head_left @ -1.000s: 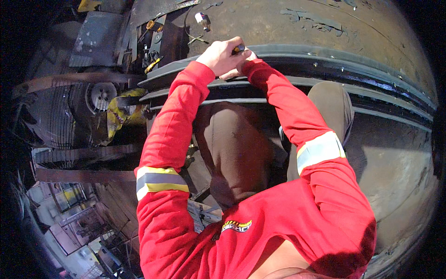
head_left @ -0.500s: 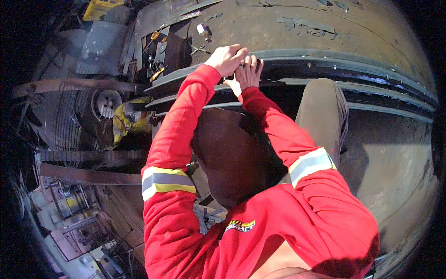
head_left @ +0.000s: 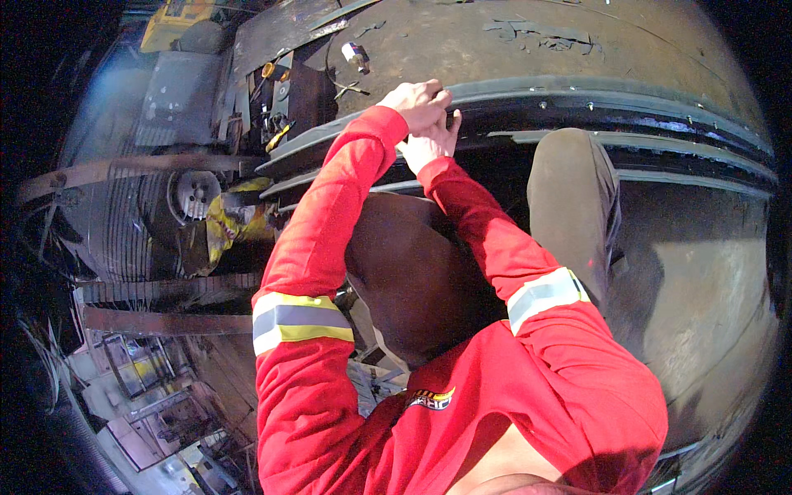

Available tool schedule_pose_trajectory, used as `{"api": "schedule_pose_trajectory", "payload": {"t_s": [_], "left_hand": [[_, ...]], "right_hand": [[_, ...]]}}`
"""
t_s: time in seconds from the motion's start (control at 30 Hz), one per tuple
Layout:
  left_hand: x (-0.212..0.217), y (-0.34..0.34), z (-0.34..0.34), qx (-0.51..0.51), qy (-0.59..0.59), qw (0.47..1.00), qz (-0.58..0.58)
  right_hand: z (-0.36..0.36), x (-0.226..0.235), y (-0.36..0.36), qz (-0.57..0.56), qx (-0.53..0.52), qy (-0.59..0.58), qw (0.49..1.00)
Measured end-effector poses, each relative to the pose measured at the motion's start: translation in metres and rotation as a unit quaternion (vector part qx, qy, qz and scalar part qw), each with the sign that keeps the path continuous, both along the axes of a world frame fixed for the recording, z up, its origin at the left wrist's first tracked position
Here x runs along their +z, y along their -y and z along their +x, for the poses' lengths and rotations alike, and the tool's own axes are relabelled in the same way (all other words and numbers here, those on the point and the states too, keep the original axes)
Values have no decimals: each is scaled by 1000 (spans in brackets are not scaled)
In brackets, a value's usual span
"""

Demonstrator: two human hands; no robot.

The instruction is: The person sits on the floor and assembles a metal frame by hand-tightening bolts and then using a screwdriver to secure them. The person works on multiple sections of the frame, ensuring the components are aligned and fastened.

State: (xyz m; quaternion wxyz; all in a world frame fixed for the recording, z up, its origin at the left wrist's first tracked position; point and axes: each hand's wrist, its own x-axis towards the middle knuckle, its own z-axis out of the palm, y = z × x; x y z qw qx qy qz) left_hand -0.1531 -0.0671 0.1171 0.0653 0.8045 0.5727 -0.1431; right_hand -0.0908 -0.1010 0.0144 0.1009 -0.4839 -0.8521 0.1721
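Note:
Both my hands are together at the left part of a long dark steel beam (head_left: 635, 124) with raised flanges and small bolts along it. My left hand (head_left: 417, 106) is closed at the upper flange, its fingers curled round something too small or hidden to make out. Just below and against it, my right hand (head_left: 431, 147) is bent at the beam, thumb apart on the left side. The left hand partly covers its fingers, and whatever they pinch does not show.
Beyond the beam lies a brown steel surface (head_left: 462, 49) with a small white-labelled bottle (head_left: 355, 56) on it. Tools and an orange round item (head_left: 275, 72) sit at the left. A yellow cloth-like thing (head_left: 221, 227) lies near a round metal disc (head_left: 195, 195). My knee (head_left: 569, 173) is close to the beam.
My right hand has shifted slightly left and up, tighter under the left hand, and fewer of its fingers show. The view has moved a little.

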Motion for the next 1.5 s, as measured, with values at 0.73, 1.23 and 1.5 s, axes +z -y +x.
{"api": "schedule_pose_trajectory", "payload": {"t_s": [0.73, 1.23, 1.5], "left_hand": [[-69, -17, 31, 165, 182, 969, 9], [-92, -14, 43, 138, 269, 952, 52], [-94, -12, 48, 135, 286, 947, 61]], "right_hand": [[-69, 68, -122, -136, 446, 186, 865], [-60, 26, -105, -161, 482, 89, 857], [-61, 24, -96, -102, 462, 95, 876]]}}
